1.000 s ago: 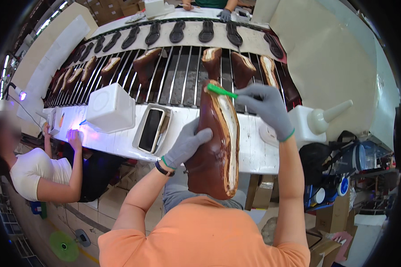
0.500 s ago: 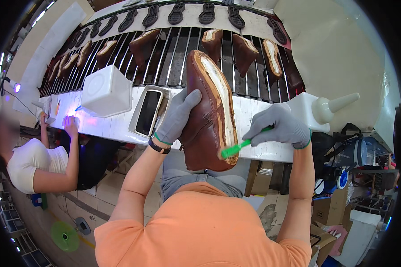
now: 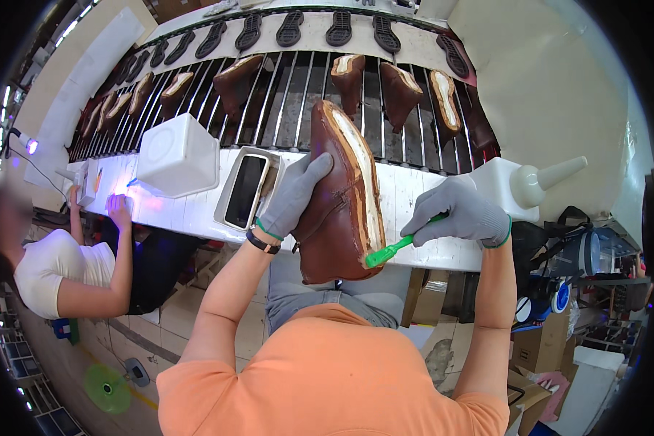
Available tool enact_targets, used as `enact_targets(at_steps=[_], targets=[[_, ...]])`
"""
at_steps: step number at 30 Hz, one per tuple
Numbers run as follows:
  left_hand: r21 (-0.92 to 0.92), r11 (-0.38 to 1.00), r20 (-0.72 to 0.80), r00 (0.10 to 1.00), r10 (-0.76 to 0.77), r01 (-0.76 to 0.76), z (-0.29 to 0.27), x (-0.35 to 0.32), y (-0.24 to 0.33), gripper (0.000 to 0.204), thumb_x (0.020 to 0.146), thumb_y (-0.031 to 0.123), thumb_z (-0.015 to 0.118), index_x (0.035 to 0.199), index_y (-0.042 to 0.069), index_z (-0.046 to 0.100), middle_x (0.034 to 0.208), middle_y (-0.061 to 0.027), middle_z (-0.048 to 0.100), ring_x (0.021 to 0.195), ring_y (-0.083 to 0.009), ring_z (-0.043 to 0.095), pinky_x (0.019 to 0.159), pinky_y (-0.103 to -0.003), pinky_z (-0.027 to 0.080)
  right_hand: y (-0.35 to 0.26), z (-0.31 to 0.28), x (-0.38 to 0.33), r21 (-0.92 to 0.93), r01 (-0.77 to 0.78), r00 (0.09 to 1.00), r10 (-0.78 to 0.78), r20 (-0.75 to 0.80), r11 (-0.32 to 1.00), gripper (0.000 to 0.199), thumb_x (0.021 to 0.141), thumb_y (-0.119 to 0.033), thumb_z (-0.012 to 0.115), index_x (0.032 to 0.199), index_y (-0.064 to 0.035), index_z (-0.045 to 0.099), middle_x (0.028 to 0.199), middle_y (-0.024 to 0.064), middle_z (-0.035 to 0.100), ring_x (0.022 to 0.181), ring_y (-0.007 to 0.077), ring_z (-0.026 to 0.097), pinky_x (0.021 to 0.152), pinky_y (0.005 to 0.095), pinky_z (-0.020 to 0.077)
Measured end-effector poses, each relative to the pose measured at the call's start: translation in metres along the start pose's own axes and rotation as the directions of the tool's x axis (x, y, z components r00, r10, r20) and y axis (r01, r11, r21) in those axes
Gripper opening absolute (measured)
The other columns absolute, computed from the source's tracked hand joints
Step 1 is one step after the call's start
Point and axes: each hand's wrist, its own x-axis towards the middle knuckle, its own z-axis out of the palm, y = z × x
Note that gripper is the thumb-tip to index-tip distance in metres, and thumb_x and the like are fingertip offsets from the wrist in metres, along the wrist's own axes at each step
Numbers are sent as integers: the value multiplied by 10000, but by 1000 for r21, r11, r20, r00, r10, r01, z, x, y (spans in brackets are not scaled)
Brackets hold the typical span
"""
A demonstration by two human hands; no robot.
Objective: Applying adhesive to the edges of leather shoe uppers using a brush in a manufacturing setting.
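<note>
My left hand (image 3: 296,190), in a grey glove, grips a brown leather boot upper (image 3: 328,231) with its underside turned toward the right. That underside shows a white middle strip and a tan rim. In my gloved right hand (image 3: 461,212) is a green brush (image 3: 389,251), fingers closed round its handle. The brush head touches or nearly touches the rim at the boot's lower, near end. Just beyond my right hand lies a white squeeze bottle (image 3: 501,185) with a long nozzle.
A white worktable (image 3: 414,190) edges a roller conveyor (image 3: 287,102) carrying several boot uppers (image 3: 400,94). Black soles (image 3: 338,29) line a shelf behind it. Left of my hands stand a white container (image 3: 179,155) and a tray holding a phone (image 3: 245,190). Another person (image 3: 69,269) sits at left.
The boot sits slightly lower in view, its top tilted a little right. My right hand and the brush have shifted slightly; the brush stays at the boot's near end.
</note>
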Motion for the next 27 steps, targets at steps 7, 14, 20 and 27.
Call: enact_targets(at_steps=[7, 14, 20, 27], targets=[[-18, 1000, 10, 1000, -20, 20, 1, 1, -2, 668, 966, 476, 553, 1358, -62, 488, 1246, -118, 605, 1102, -157, 586, 962, -292, 462, 15, 9, 20, 71, -66, 929, 87, -359, 995, 185, 776, -63, 778, 952, -9, 768, 713, 49, 680, 661, 91, 587, 603, 261, 428], [-131, 976, 9, 985, -174, 173, -6, 8, -8, 593, 978, 474, 543, 1287, -32, 554, 1192, -104, 641, 1036, -159, 629, 937, -296, 491, 11, 1, 13, 143, 30, 998, -21, -63, 989, 203, 749, -79, 815, 939, -20, 772, 756, 73, 710, 681, 118, 618, 630, 268, 455], [-301, 868, 100, 919, -382, 394, 2, 7, -26, 537, 1001, 452, 515, 1303, 9, 549, 1220, -102, 639, 1058, -174, 637, 968, -304, 493, 6, -17, 21, 154, -16, 986, -9, 165, 988, 177, 771, -108, 813, 919, -22, 769, 775, 54, 725, 685, 78, 623, 620, 243, 466], [-403, 786, 230, 883, -409, 469, 2, 5, -59, 515, 1037, 407, 467, 1410, 52, 458, 1342, -58, 574, 1198, -152, 555, 1078, -302, 413, 47, -37, 17, 315, 59, 971, -128, 203, 947, 211, 745, -83, 819, 915, 27, 759, 753, 79, 715, 657, 105, 635, 596, 241, 479]])
